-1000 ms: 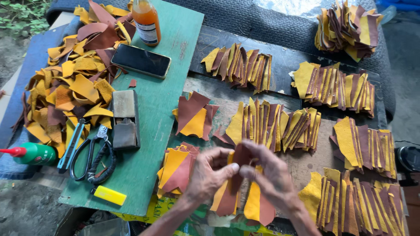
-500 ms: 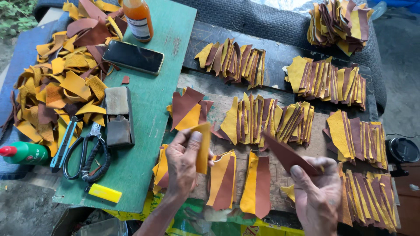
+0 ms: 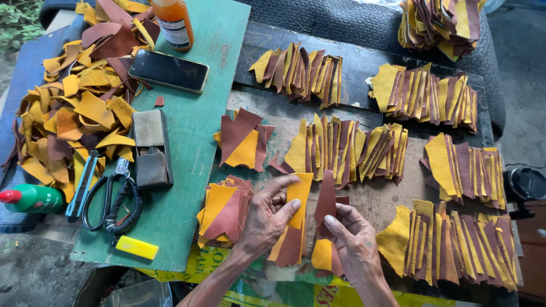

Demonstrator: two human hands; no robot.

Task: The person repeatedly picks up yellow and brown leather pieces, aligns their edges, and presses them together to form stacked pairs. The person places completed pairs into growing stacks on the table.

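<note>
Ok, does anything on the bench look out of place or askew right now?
Only one small thing: a brown leather scrap lies alone on the green cutting mat, just below the phone, apart from the loose pile. Otherwise the fanned stacks look orderly.

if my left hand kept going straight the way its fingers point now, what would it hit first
Probably the fanned row of yellow and brown leather strips just beyond the yellow piece that the left hand pinches; height above the board is hard to judge.
</note>
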